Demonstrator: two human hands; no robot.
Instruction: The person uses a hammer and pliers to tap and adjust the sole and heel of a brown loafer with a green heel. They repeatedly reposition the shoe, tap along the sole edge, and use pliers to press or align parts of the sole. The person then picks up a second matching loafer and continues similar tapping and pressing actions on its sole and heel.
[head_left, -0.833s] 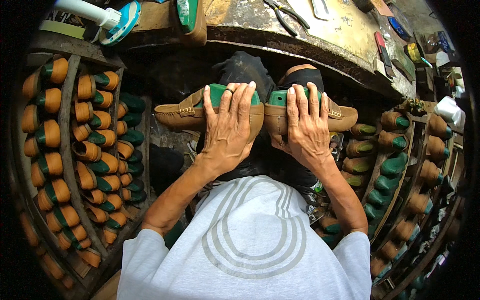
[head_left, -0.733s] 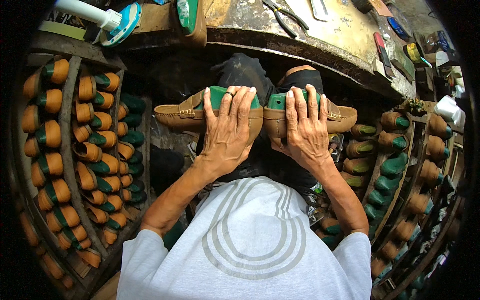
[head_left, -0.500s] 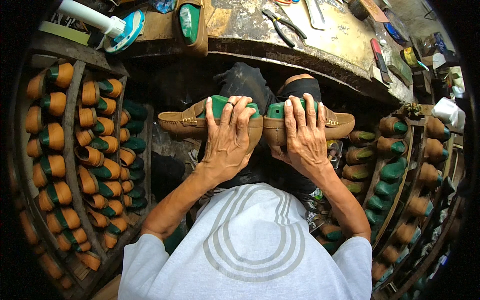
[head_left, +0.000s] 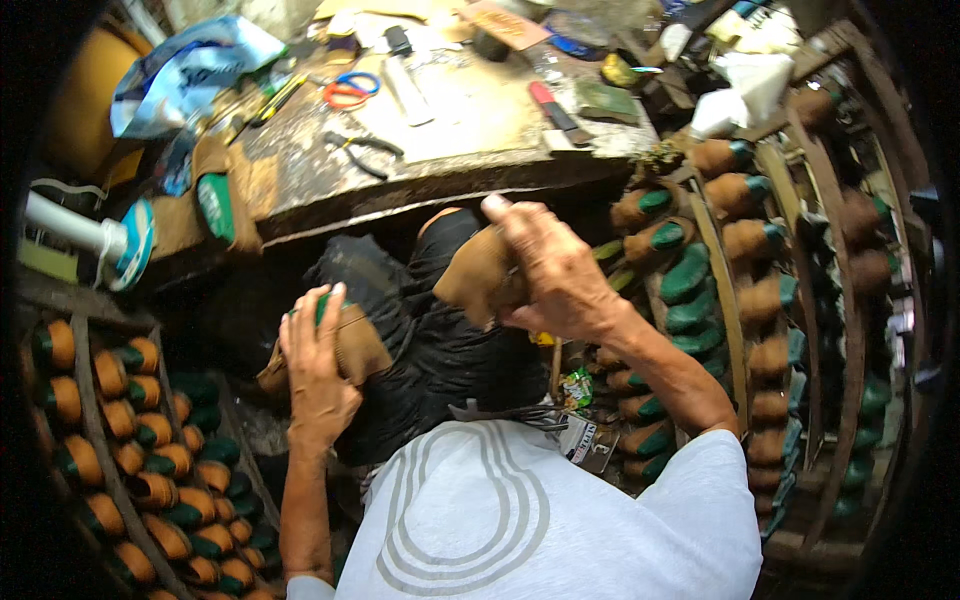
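A brown loafer (head_left: 362, 345) with a green shoe last showing at its top is in my left hand (head_left: 322, 365), the fingers wrapped over it. It sits low over my left thigh. My right hand (head_left: 562, 275) grips a second brown loafer (head_left: 478, 275), raised a little higher above my right knee. This shoe and the hand are smeared by motion. A gap separates the two shoes, with black shorts (head_left: 400, 300) behind them. My right palm and fingers hide part of the second shoe.
The workbench (head_left: 310, 205) ahead carries pliers (head_left: 362, 152), scissors (head_left: 352, 90), a knife (head_left: 280, 100) and another loafer on a green last (head_left: 212, 200). Wooden racks of shoes stand left (head_left: 90, 400) and right (head_left: 715, 290). A white lamp arm (head_left: 70, 222) reaches in at left.
The shoes, held heel to heel before, have come apart. My right hand has lifted its shoe and turned it; my left has lowered and tilted the other. The view has swung to the right.
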